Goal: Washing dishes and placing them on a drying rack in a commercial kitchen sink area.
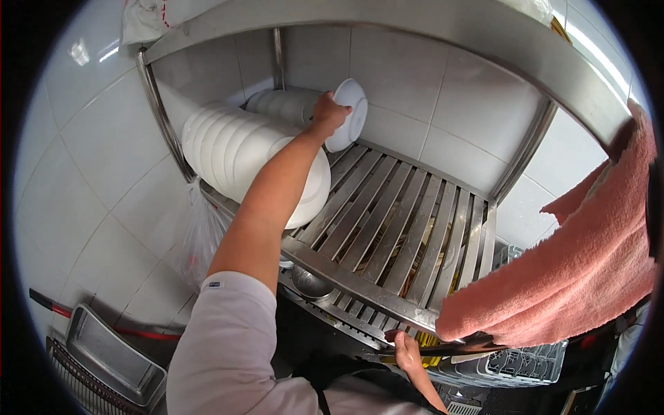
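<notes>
white plate [354, 128] gripped by the left hand [329, 113] at the rear of a slatted shelf [387, 228]

the plate is held nearly upright by the left hand, with the thumb pressed on its face; it is seen at the right end of a row of smaller white dishes [283, 104], near the back wall [456, 97]. whether the shelf is touched by its lower edge cannot be told. the right hand [408, 353] is held low, just beside the shelf's front edge, with fingers curled; whether anything is gripped cannot be told.

the forearm's reach is bordered by a row of large white plates [221, 152], stood on edge at the shelf's left and partly hidden by the arm. the space above is crossed by a metal beam [387, 14], and the shelf's right front corner is covered by a hanging pink towel [553, 277].

below, a metal bowl [311, 282] is set on a lower rack [332, 311], and a grey dish crate [515, 366] is partly hidden by the towel. at the left, a clear plastic bag [200, 242] is hung near the post [162, 114], and a metal tray [114, 353] is leaned below.
</notes>
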A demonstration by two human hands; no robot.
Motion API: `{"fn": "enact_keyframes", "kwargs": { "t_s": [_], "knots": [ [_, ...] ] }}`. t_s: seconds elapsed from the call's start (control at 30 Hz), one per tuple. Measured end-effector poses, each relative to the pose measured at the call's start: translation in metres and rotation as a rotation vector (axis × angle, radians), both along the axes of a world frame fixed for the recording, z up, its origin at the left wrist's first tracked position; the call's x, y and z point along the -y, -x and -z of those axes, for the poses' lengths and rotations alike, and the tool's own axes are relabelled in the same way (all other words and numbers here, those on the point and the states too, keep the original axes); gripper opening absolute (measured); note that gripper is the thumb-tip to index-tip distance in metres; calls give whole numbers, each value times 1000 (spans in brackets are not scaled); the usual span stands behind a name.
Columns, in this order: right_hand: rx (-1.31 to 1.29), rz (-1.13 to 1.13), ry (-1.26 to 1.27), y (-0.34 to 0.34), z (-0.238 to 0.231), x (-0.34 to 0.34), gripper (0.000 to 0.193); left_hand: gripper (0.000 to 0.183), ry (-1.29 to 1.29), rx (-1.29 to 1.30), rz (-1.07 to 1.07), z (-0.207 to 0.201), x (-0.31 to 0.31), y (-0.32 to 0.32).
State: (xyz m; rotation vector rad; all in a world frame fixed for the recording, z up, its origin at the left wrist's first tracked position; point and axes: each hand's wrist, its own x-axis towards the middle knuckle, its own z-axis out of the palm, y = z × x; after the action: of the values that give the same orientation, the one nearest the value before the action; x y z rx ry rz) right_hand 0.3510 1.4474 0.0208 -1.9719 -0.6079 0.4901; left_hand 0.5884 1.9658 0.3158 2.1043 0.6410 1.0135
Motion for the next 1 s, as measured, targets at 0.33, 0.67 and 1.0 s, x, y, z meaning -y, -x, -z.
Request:
{"fn": "enact_keyframes", "kwargs": {
  "t_s": [0.33,0.67,1.0],
  "knots": [
    [24,101,10,3,0,2,82,71,172,-73,-71,25,-85,-43],
    [1,121,37,1,-1,1,78,57,-259,-512,-316,5,-92,-37],
    [54,127,75,-5,13,8,77,30,-308,-649,-397,-4,-92,-6]
  ]
}}
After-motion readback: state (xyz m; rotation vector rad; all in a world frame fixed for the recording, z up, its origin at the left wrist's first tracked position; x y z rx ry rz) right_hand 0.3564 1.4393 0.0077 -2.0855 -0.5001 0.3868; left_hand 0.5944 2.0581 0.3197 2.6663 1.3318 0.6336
